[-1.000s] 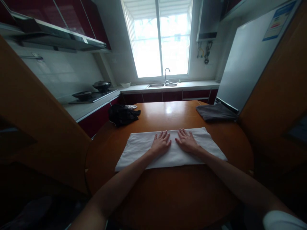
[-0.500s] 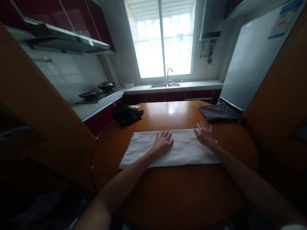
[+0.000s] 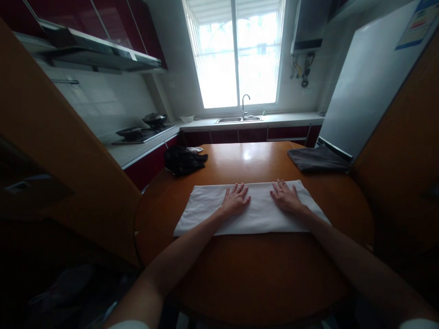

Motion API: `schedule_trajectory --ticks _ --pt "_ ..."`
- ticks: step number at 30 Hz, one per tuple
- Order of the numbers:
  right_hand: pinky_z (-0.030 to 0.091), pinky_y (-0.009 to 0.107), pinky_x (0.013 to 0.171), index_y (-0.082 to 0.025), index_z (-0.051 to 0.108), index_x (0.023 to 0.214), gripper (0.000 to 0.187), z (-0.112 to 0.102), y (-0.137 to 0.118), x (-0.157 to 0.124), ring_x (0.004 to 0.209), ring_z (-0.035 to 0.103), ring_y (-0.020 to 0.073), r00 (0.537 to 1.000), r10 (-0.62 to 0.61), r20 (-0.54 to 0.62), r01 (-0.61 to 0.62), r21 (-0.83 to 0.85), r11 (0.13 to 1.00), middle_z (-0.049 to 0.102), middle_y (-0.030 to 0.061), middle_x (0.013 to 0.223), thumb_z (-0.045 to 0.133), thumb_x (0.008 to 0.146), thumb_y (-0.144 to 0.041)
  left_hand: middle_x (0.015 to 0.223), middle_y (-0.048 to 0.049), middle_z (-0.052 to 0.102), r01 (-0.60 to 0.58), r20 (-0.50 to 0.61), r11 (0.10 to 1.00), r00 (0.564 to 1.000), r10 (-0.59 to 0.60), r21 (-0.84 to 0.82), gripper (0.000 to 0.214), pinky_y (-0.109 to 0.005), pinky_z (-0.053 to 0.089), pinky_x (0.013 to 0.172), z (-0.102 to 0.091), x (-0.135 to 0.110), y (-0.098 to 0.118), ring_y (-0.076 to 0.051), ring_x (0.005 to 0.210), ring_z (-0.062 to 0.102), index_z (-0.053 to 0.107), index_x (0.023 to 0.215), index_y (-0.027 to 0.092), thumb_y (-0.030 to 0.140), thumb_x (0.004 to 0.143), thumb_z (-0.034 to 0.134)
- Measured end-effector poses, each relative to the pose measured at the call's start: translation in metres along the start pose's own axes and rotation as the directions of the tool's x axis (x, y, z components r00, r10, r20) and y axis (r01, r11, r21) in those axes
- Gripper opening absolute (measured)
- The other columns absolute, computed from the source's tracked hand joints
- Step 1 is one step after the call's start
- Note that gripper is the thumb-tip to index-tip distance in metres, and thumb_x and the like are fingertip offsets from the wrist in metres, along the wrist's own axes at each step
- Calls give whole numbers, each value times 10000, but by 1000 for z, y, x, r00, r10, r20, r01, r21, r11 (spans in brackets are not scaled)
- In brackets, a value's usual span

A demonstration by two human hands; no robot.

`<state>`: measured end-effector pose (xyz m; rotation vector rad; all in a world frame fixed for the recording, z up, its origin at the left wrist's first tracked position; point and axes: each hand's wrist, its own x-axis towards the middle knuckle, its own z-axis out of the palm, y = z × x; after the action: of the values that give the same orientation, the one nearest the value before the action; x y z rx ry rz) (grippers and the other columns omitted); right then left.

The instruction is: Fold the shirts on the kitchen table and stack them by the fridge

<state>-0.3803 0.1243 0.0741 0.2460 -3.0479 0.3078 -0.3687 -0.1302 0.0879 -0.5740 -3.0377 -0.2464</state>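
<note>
A folded white cloth (image 3: pixel 206 210) lies across the middle of a round wooden table (image 3: pixel 254 274). My left hand (image 3: pixel 236 200) rests flat on the cloth near its centre, fingers spread, holding nothing. My right hand (image 3: pixel 285 197) lies flat on the cloth toward its right end, fingers also stretched out and empty. Both forearms reach in from the near edge of the table.
A crumpled black cloth (image 3: pixel 183 160) lies at the table's far left and a folded grey cloth (image 3: pixel 317 158) at its far right. Behind are a stove with pans (image 3: pixel 144 129), a sink (image 3: pixel 238 119) under the window, and a white fridge (image 3: pixel 370 82) on the right.
My right hand slid out from the cloth's centre to its right end, then came partway back. My left hand stayed flat near the middle. The view shifted slightly.
</note>
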Motion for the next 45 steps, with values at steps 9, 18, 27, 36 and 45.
schedule_trajectory --ticks 9,18,27,36,45 --pt "123 574 1203 -56 390 1526 585 -7 -8 -1 1521 198 307 981 9 -195 -6 16 1000 258 191 1636 280 1006 -302 1657 -96 254 -151 1 988 989 151 4 597 -597 157 1212 -6 -7 16 -313 1540 157 373 1544 216 466 1002 375" --pt "116 520 1220 -103 353 1556 613 12 -55 -20 1533 181 271 980 -198 17 196 82 977 247 143 1647 291 1020 -394 1659 -77 246 -175 17 984 984 176 -40 631 -566 165 1218 3 -15 17 -300 1537 177 310 1581 245 558 1036 251" --pt "139 587 1201 -164 337 1570 625 0 -12 -8 1529 190 283 999 -41 1 41 -15 999 235 113 1657 248 1028 -463 1670 -74 207 79 18 995 997 -80 67 620 -554 143 1218 -21 -28 -79 -306 1543 147 307 1584 257 545 1036 271" --pt "109 594 1201 -105 381 1543 617 0 19 7 1528 189 295 985 150 -86 -155 -58 986 263 182 1637 253 1034 -430 1669 -119 187 354 -17 933 935 -354 70 665 -650 94 1191 -41 -39 -142 -344 1543 117 291 1588 186 552 1036 231" --pt "132 516 1221 -99 354 1550 582 -2 -80 -53 1528 202 236 974 -208 -93 213 49 976 267 144 1642 316 1006 -303 1648 -107 265 -194 -54 980 980 192 -48 566 -532 197 1217 -6 -60 2 -269 1536 193 290 1585 185 389 1057 271"
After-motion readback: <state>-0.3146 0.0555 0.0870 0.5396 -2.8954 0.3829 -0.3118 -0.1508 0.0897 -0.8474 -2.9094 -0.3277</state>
